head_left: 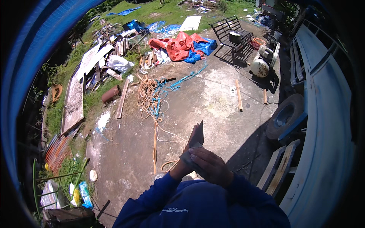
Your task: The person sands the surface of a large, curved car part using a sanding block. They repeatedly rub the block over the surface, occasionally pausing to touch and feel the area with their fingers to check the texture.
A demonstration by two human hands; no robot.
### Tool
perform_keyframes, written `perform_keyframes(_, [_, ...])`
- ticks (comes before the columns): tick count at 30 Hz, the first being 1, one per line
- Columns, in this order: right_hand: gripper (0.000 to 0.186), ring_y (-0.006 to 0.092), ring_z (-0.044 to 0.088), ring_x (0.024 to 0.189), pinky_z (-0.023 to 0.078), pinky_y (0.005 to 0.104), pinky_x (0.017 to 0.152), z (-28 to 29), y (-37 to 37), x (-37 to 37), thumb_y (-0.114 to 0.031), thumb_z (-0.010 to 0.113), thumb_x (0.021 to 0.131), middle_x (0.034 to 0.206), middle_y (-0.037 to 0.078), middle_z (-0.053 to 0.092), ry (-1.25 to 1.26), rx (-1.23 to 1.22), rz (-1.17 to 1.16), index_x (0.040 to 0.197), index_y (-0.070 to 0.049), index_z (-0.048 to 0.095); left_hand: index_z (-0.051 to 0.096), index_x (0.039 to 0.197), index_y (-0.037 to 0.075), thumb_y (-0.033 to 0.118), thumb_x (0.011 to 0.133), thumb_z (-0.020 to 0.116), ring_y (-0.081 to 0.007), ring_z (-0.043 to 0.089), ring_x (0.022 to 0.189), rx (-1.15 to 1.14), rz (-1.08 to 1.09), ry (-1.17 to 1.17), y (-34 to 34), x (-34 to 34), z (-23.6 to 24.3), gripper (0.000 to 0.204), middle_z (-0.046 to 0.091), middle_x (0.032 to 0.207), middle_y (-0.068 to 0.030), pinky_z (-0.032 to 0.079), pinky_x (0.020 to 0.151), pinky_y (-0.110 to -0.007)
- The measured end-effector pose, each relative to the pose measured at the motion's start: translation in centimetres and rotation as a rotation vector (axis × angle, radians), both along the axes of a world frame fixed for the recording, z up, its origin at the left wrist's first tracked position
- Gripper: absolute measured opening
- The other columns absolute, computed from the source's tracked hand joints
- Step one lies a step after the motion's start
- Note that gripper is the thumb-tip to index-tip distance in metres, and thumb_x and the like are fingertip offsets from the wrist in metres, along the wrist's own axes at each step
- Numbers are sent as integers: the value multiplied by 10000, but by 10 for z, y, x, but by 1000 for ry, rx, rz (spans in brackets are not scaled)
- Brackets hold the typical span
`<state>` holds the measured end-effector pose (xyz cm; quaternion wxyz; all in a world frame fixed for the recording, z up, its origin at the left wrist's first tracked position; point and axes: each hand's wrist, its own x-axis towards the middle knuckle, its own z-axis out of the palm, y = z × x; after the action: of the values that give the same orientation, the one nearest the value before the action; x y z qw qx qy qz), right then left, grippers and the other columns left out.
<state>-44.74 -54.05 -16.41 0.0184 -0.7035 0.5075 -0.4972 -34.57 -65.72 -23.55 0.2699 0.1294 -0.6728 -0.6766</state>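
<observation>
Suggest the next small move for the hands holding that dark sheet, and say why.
Probably flatten or refold the dark sheet: it stands bent and creased, with the right hand laid over its lower part and the left hand mostly hidden beneath, so both hands already grip it.

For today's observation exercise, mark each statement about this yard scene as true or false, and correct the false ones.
1. Both hands hold a dark folded sheet in front of the chest. True.
2. The right hand lies over the sheet's lower part. True.
3. The tangled rope on the concrete is all green. False: it is tan with blue cord mixed in.
4. A red tarp lies beside a blue one. True.
5. The left hand holds a hammer. False: it grips the sheet from below, mostly hidden.
</observation>
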Motion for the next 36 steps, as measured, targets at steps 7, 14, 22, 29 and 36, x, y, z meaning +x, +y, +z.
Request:
perform_keyframes(7, [365,346,637,1165,532,426,983,0,4,11,0,659,906,1242,177,652,-30,61,-40,1265,-14,599,113,1589,-10,-181,776,409,-276,163,1538,-143,21,4,10,9,15,882,179,1648,-200,187,1239,-370])
perform_keyframes(14, [379,349,619,1191,491,399,1025,-21,3,3,42,571,942,1249,200,643,-168,146,-133,1318,-4,586,117,1596,11,-138,857,466,-244,182,1534,79,-28,6,15,5,1,831,176,1657,-176,181,1243,-377])
perform_keyframes(22, [365,341,598,1191,459,410,1021,-60,20,-55,-187,454,1051,1258,206,624,-778,235,-463,1339,22,534,419,1424,-44,248,1025,567,-285,544,1292,932,27,-138,20,29,19,517,533,1392,-194,448,1088,-427])
perform_keyframes(29, [381,322,605,1187,476,431,1015,-33,33,-32,-239,452,1049,1290,204,605,-147,-6,-302,1336,-2,532,495,1309,-41,220,978,641,-248,671,1063,980,79,-83,-10,37,33,446,630,1201,-169,542,961,-398])
perform_keyframes(36, [370,244,559,1257,438,351,1056,-27,30,8,-123,496,1028,1325,185,589,-971,22,-167,1361,37,524,377,1469,-1,135,1028,539,-211,578,1211,492,329,-56,24,-5,5,489,511,1395,-159,472,1033,-347])
